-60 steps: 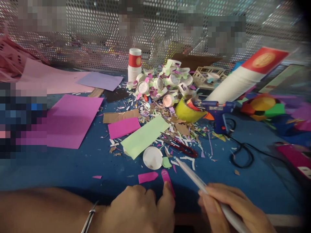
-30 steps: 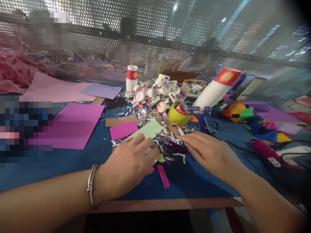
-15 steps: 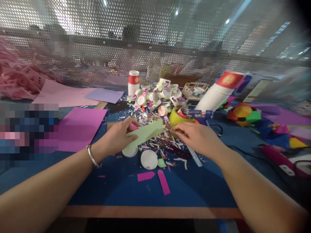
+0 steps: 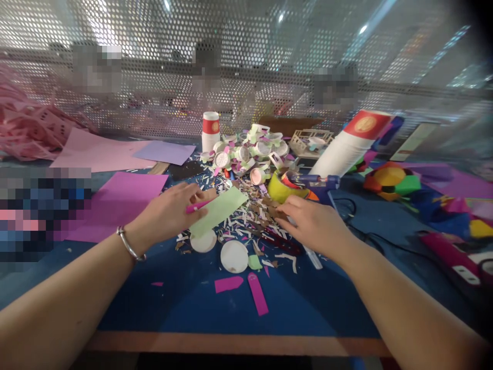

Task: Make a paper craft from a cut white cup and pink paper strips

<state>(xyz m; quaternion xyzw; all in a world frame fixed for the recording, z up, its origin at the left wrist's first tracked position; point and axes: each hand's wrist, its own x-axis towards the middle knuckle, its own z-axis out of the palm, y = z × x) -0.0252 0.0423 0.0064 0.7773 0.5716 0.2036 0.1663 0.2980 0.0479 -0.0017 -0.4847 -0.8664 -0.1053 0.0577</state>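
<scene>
My left hand [image 4: 177, 209] is closed on a magenta paper strip [image 4: 198, 206], which sticks out between the fingers. Beneath its fingertips a light green paper sheet [image 4: 223, 205] lies over the scraps. My right hand [image 4: 308, 223] hovers palm down at the right of the scrap pile, fingers apart and slightly bent. Just below it are dark red scissors [image 4: 283, 240] and a clear stick [image 4: 313, 258], both partly covered. Two white paper discs [image 4: 234, 257] sit before the hands, with two cut magenta pieces [image 4: 258, 294] nearer to me.
Behind the scraps rises a heap of small paper-cup pieces [image 4: 250, 151]. Stacked cups stand upright [image 4: 210, 133] and lean at right [image 4: 352, 141]. A yellow tape roll [image 4: 283, 189] and blue glue gun [image 4: 316, 181] lie beyond my right hand. Magenta sheets [image 4: 119, 203] lie left; cables run right.
The green paper has dropped lower and flatter, and my left hand has shifted slightly left with the magenta strip. My right hand's fingers have spread a little.
</scene>
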